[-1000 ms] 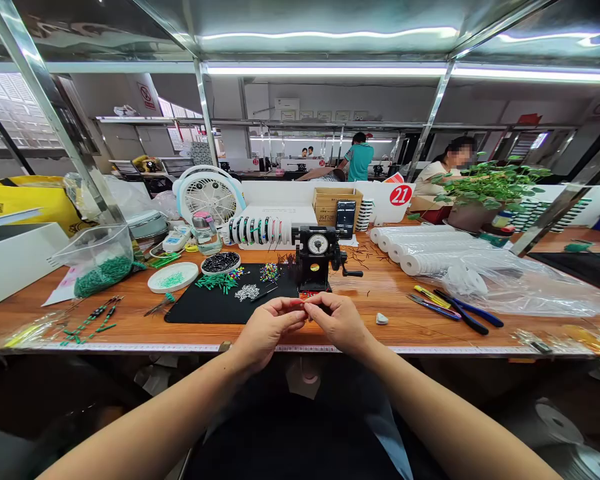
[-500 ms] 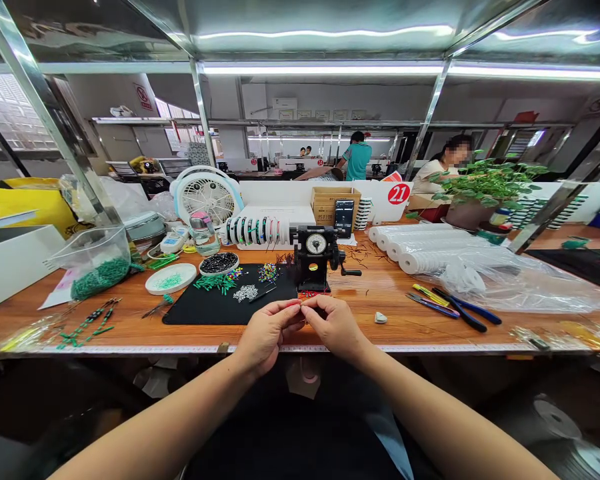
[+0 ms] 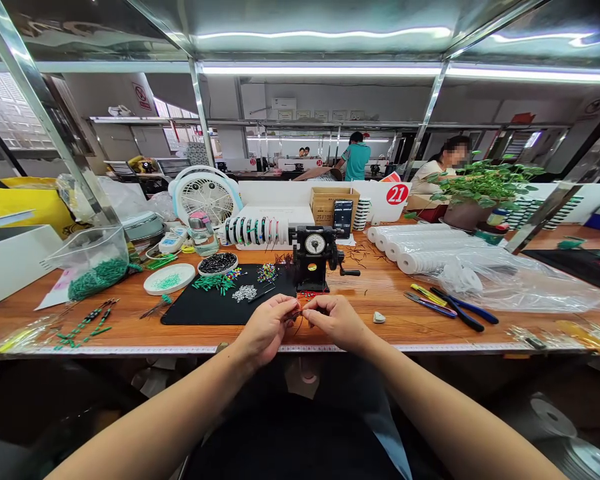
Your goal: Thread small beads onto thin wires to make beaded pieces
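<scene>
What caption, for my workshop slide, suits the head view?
Left hand and right hand pinching thin strands before a black hand-cranked machine.

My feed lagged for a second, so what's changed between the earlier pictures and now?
The fingers of the left hand and right hand have shifted slightly, and a thin dark strand now shows more plainly below them. Nothing is clearly let go. A small red piece stays at the left fingertips; the black cranked machine and blue-handled pliers stay put.
</scene>
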`<state>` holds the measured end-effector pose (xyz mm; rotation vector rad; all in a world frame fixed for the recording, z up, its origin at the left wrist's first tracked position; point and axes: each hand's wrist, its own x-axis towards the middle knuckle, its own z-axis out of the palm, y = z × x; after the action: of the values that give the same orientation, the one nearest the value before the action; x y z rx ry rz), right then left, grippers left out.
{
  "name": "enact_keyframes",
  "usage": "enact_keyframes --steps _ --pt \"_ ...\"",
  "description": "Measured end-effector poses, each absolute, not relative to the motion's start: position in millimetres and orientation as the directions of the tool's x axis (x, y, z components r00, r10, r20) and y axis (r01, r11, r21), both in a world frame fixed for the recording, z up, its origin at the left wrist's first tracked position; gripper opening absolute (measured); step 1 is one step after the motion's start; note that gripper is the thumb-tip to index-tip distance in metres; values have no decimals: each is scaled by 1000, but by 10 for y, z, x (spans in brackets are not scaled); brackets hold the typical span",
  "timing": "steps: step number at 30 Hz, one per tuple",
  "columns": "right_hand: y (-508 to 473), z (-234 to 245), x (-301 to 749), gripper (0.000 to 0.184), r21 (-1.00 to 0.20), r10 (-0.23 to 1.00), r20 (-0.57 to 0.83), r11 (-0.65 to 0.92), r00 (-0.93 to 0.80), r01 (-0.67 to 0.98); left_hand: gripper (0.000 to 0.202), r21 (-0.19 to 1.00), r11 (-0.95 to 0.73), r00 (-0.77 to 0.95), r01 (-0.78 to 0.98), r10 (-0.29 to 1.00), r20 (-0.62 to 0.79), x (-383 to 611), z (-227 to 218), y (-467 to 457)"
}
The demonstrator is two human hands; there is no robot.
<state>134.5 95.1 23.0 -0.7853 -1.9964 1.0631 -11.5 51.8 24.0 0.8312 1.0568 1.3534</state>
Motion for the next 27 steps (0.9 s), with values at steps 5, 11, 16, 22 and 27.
enact_keyframes --steps 5,11,16,22,27 --pt "995 241 1369 18 -905 744 259 410 -617 114 18 983 -23 -23 -182 1000 19 -103 235 550" --pt "1035 197 1368 20 -934 721 201 346 -663 93 15 971 -220 18 94 975 219 -103 196 587" --pt "1060 209 1422 17 -965 757 98 230 -646 123 8 864 -391 52 318 917 396 -230 244 517" --pt "1099 208 1479 15 -987 784 20 116 -621 115 18 429 -621 301 656 737 605 -388 184 458" --pt "1101 174 1440 13 -970 782 57 189 -621 149 11 582 -579 205 571 787 581 -220 156 432"
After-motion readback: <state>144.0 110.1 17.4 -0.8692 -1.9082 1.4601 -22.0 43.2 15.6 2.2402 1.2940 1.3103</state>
